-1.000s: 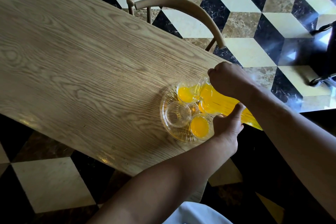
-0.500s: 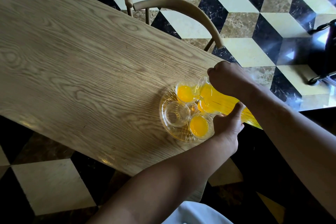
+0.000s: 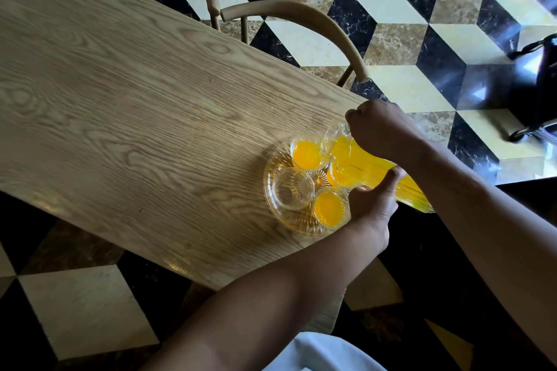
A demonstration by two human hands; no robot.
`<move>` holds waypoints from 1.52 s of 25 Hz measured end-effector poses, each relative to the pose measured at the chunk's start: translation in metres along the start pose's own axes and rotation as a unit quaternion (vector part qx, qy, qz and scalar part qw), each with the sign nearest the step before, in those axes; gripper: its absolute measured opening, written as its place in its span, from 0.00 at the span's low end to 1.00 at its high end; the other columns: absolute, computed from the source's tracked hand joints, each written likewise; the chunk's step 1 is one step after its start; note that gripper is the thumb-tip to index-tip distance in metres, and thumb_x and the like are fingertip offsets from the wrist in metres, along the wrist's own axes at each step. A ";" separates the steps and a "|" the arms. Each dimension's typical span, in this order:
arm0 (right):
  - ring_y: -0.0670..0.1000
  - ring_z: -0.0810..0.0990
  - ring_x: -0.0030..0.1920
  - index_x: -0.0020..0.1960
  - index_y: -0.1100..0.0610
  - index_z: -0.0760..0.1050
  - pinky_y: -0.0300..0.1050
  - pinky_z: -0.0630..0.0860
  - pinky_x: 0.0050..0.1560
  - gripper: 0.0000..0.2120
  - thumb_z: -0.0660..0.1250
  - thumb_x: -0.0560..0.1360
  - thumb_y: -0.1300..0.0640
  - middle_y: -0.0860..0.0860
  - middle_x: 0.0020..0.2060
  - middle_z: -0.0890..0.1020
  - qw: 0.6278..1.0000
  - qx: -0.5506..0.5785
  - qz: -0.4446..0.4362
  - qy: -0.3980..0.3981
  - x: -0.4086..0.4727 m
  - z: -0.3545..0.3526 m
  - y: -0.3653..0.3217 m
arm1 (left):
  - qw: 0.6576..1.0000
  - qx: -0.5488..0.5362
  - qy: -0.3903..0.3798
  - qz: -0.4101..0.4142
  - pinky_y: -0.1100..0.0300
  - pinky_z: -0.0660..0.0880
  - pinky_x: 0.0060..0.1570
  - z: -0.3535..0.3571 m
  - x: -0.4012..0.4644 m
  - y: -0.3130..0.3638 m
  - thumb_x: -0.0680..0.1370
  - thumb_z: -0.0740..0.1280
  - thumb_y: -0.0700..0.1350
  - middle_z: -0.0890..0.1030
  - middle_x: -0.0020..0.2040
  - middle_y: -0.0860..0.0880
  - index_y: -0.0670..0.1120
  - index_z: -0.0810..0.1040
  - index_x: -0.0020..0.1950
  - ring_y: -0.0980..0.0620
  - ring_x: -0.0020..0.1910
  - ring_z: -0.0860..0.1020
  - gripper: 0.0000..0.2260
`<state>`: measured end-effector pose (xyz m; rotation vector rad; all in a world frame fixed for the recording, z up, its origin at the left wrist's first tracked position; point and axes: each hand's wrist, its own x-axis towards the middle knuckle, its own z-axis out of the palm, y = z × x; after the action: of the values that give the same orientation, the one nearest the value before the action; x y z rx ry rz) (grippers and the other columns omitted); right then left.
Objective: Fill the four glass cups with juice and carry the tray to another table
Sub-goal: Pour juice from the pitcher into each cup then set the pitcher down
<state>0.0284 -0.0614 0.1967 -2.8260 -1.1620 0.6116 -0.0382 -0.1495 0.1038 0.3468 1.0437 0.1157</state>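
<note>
A round glass tray (image 3: pixel 297 225) sits near the right end of the wooden table (image 3: pixel 144 117) and carries four small glass cups. The far cup (image 3: pixel 307 156), the near cup (image 3: pixel 329 209) and the right cup (image 3: pixel 340 178) hold orange juice. The left cup (image 3: pixel 291 192) is empty. A glass pitcher of juice (image 3: pixel 363 159) lies tilted over the tray, its spout at the far cup's rim. My right hand (image 3: pixel 382 129) grips the pitcher's handle from above. My left hand (image 3: pixel 373 205) holds the pitcher's body from below, thumb against its side.
Two curved wooden chair backs (image 3: pixel 301 13) stand at the table's far edge. The table's right corner lies just beyond the tray. The floor (image 3: pixel 391 6) is checkered marble. A dark wheeled object (image 3: pixel 539 90) stands at the far right.
Both hands and the tilted pitcher keep almost the same pose over the tray. The left cup stays empty.
</note>
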 end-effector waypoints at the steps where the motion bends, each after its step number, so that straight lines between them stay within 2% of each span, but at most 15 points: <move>1: 0.58 0.74 0.33 0.41 0.64 0.77 0.44 0.64 0.30 0.19 0.55 0.79 0.52 0.62 0.37 0.79 1.000 0.007 0.001 0.002 -0.001 0.000 0.001 | 1.000 0.001 -0.001 0.002 0.57 0.73 0.37 -0.002 0.001 -0.001 0.48 0.79 0.65 0.72 0.21 0.56 0.47 0.70 0.39 0.51 0.33 0.70 0.33; 3: 0.58 0.76 0.35 0.43 0.63 0.79 0.44 0.64 0.30 0.19 0.55 0.80 0.51 0.61 0.39 0.81 1.000 0.020 -0.003 0.005 -0.004 0.001 0.003 | 1.000 0.003 -0.001 0.004 0.58 0.72 0.36 -0.005 0.003 -0.002 0.47 0.79 0.64 0.71 0.18 0.58 0.48 0.69 0.41 0.51 0.33 0.70 0.34; 5: 0.59 0.77 0.38 0.44 0.62 0.80 0.45 0.67 0.32 0.20 0.55 0.80 0.51 0.61 0.42 0.82 0.999 0.034 -0.010 0.010 -0.007 0.000 0.005 | 1.000 0.007 -0.002 0.012 0.58 0.74 0.37 -0.007 0.002 -0.002 0.47 0.79 0.63 0.70 0.17 0.59 0.47 0.69 0.40 0.55 0.26 0.70 0.33; 7: 0.62 0.80 0.42 0.44 0.63 0.80 0.49 0.73 0.37 0.20 0.55 0.80 0.51 0.61 0.44 0.84 0.999 0.050 -0.014 0.014 -0.010 -0.001 0.006 | 1.000 0.013 0.000 0.024 0.56 0.76 0.40 -0.009 0.000 -0.003 0.47 0.79 0.63 0.69 0.17 0.59 0.47 0.67 0.39 0.60 0.19 0.68 0.33; 9: 0.63 0.81 0.43 0.44 0.62 0.80 0.52 0.77 0.43 0.20 0.55 0.80 0.51 0.61 0.44 0.85 0.998 0.063 -0.014 0.023 -0.016 -0.003 0.008 | 0.999 0.021 0.000 0.032 0.53 0.77 0.43 -0.011 -0.004 -0.004 0.47 0.79 0.62 0.68 0.17 0.59 0.47 0.67 0.38 0.61 0.18 0.67 0.33; 11: 0.62 0.81 0.44 0.45 0.62 0.81 0.52 0.77 0.44 0.20 0.55 0.80 0.50 0.61 0.44 0.85 0.997 0.074 -0.010 0.037 -0.022 -0.004 0.009 | 0.999 0.036 0.003 0.039 0.52 0.77 0.42 -0.013 -0.008 -0.004 0.47 0.80 0.63 0.68 0.19 0.58 0.48 0.66 0.38 0.58 0.22 0.67 0.33; 13: 0.62 0.80 0.44 0.44 0.61 0.81 0.49 0.74 0.40 0.20 0.55 0.80 0.49 0.60 0.45 0.85 0.996 0.078 -0.010 0.045 -0.026 -0.004 0.010 | 0.998 0.045 0.008 0.045 0.52 0.77 0.42 -0.017 -0.012 -0.005 0.47 0.80 0.63 0.69 0.27 0.54 0.48 0.66 0.38 0.55 0.30 0.67 0.34; 17: 0.59 0.78 0.39 0.40 0.58 0.76 0.43 0.63 0.31 0.17 0.55 0.80 0.51 0.59 0.43 0.85 0.998 0.050 -0.024 0.031 -0.035 0.000 0.012 | 0.998 0.050 0.003 0.048 0.50 0.75 0.44 -0.025 -0.024 -0.010 0.47 0.80 0.64 0.66 0.34 0.50 0.48 0.66 0.38 0.50 0.38 0.65 0.34; 19: 0.59 0.79 0.40 0.41 0.59 0.77 0.42 0.62 0.30 0.17 0.55 0.81 0.52 0.59 0.43 0.85 0.998 0.035 -0.033 0.029 -0.041 0.004 0.012 | 0.998 0.044 0.000 0.042 0.51 0.75 0.44 -0.029 -0.030 -0.014 0.47 0.80 0.63 0.67 0.34 0.50 0.48 0.65 0.38 0.51 0.38 0.66 0.34; 24: 0.59 0.76 0.39 0.39 0.60 0.74 0.43 0.61 0.32 0.16 0.56 0.81 0.54 0.60 0.41 0.82 0.998 0.043 -0.038 0.016 -0.057 0.017 0.006 | 1.000 0.016 -0.010 0.012 0.57 0.72 0.38 -0.039 -0.044 -0.022 0.48 0.80 0.61 0.66 0.20 0.59 0.48 0.65 0.43 0.53 0.31 0.63 0.35; 26: 0.58 0.74 0.35 0.37 0.59 0.71 0.43 0.60 0.30 0.16 0.57 0.81 0.54 0.58 0.36 0.77 0.999 0.033 -0.030 0.005 -0.063 0.021 0.003 | 1.000 0.004 -0.014 0.008 0.58 0.70 0.39 -0.044 -0.047 -0.026 0.49 0.81 0.59 0.67 0.24 0.55 0.48 0.65 0.44 0.52 0.33 0.63 0.35; 28: 0.60 0.73 0.34 0.36 0.59 0.69 0.43 0.58 0.29 0.15 0.57 0.80 0.55 0.57 0.33 0.73 0.999 0.014 -0.038 -0.005 -0.067 0.027 0.001 | 1.000 -0.006 -0.011 0.007 0.55 0.69 0.42 -0.050 -0.049 -0.030 0.54 0.82 0.56 0.68 0.34 0.48 0.46 0.66 0.46 0.50 0.38 0.65 0.33; 31: 0.59 0.74 0.34 0.35 0.59 0.71 0.41 0.64 0.30 0.19 0.56 0.80 0.51 0.56 0.32 0.75 0.998 0.057 -0.010 -0.001 -0.070 0.032 -0.003 | 1.000 -0.019 -0.006 0.001 0.55 0.68 0.39 -0.053 -0.055 -0.031 0.54 0.82 0.56 0.69 0.45 0.43 0.44 0.67 0.51 0.45 0.48 0.68 0.36; 35: 0.55 0.75 0.33 0.35 0.60 0.72 0.42 0.64 0.31 0.21 0.55 0.80 0.48 0.55 0.32 0.75 0.999 0.049 -0.005 0.007 -0.071 0.037 -0.006 | 1.000 -0.022 -0.003 -0.014 0.55 0.68 0.36 -0.053 -0.061 -0.028 0.49 0.80 0.59 0.69 0.43 0.45 0.44 0.67 0.51 0.46 0.48 0.68 0.39; 38: 0.55 0.75 0.33 0.35 0.60 0.72 0.41 0.65 0.31 0.22 0.55 0.81 0.48 0.56 0.33 0.76 0.999 0.040 -0.008 0.001 -0.070 0.040 -0.009 | 0.999 -0.020 -0.009 -0.031 0.51 0.74 0.45 -0.057 -0.058 -0.031 0.60 0.83 0.54 0.71 0.48 0.43 0.43 0.69 0.53 0.46 0.48 0.70 0.32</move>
<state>-0.0372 -0.1081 0.1860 -2.7470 -1.1321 0.6407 -0.1181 -0.1803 0.1153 0.2784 1.0330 0.0768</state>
